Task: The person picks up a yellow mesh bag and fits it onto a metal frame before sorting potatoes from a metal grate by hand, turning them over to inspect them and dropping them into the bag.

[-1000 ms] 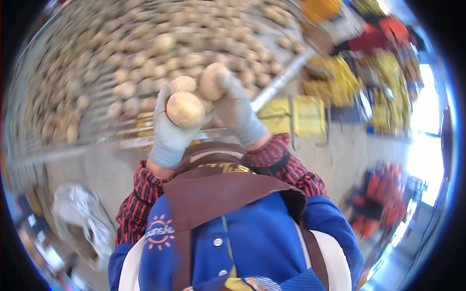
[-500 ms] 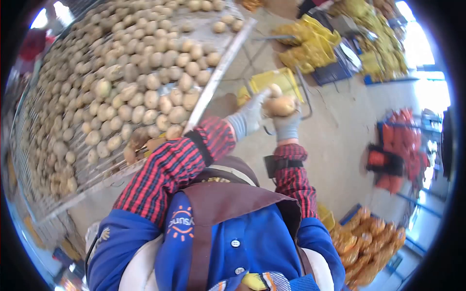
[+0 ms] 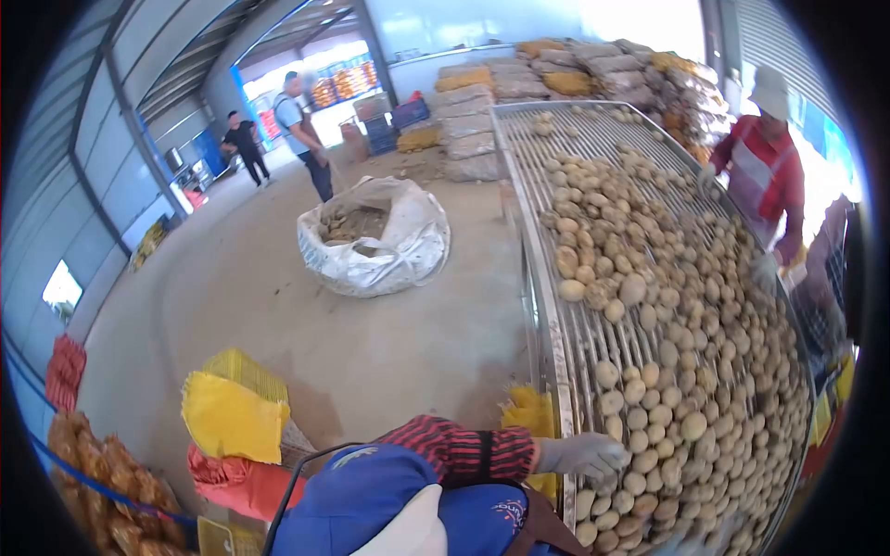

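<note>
My left hand (image 3: 586,456), in a grey glove, reaches over the near edge of the slatted sorting table (image 3: 562,389). Its fingers curl down around a potato (image 3: 603,484), partly hidden under them. Many round, dusty potatoes (image 3: 693,426) lie around and beyond this hand. At the bottom edge a pale, blurred shape (image 3: 709,539) among the potatoes looks like my right hand in its glove; its fingers are smeared, and what it holds does not show.
A co-worker in red (image 3: 774,176) stands across the table, hands at its far edge. A large white sack (image 3: 380,269) stands on the floor. Filled sacks (image 3: 468,120) are stacked behind. Yellow mesh (image 3: 236,417) and red bags (image 3: 246,482) lie to the left. Two people stand farther back.
The view has swung round toward the hall and the table. Both hands were together over the floor with potatoes; now the left is down on the table and the right is mostly out of sight.
</note>
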The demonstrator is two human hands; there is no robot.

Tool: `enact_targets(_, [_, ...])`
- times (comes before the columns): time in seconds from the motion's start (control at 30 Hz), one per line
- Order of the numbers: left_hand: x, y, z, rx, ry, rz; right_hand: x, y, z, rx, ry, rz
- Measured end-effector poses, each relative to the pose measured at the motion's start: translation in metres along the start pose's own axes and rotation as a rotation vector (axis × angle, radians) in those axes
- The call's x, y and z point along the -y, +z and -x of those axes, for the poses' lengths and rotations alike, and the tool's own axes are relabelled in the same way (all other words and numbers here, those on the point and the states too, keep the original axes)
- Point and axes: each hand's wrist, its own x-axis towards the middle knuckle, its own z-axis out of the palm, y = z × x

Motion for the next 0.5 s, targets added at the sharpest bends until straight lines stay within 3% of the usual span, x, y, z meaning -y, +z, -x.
enact_targets(0.03, [-0.008,-0.025,0.002,-0.091,0.013,0.100,0.013,0.036,-0.016,0.098,-0.084,-0.035])
enact_targets(0.13, [-0.021,-0.105,-0.008,-0.055,0.080,0.127,0.087,0.152,-0.027,0.379,-0.278,-0.237])
enact_targets(0.17, [-0.034,-0.114,-0.006,-0.059,0.090,0.136,0.152,0.147,-0.024,0.733,-0.232,-0.383])
enact_targets(0.2, [-0.051,-0.120,-0.002,-0.152,0.178,-0.047,0.180,0.165,-0.018,0.777,-0.415,-0.343])
enact_targets(0.27, [-0.085,-0.132,0.006,-0.347,0.299,-0.406,0.201,0.205,-0.011,0.757,-0.540,-0.247])
enact_targets(0.3, [-0.094,-0.148,0.003,-0.358,0.291,-0.394,0.209,0.225,-0.006,0.714,-0.663,-0.156])
enact_targets(0.37, [-0.115,-0.178,-0.012,-0.482,0.441,-0.886,0.205,0.248,-0.008,0.685,-0.663,-0.029])
enact_targets(0.4, [-0.128,-0.188,-0.016,-0.537,0.421,-1.017,0.213,0.238,-0.008,0.672,-0.627,0.097])
enact_targets(0.43, [-0.147,-0.199,-0.016,-0.522,0.361,-1.056,0.212,0.230,-0.007,0.661,-0.574,0.236])
enact_targets(0.47, [-0.168,-0.207,-0.015,-0.474,0.294,-1.090,0.189,0.238,-0.008,0.579,-0.657,0.287])
enact_targets(0.5, [-0.170,-0.240,-0.015,-0.396,0.448,-1.320,0.186,0.243,-0.006,0.513,-0.662,0.342])
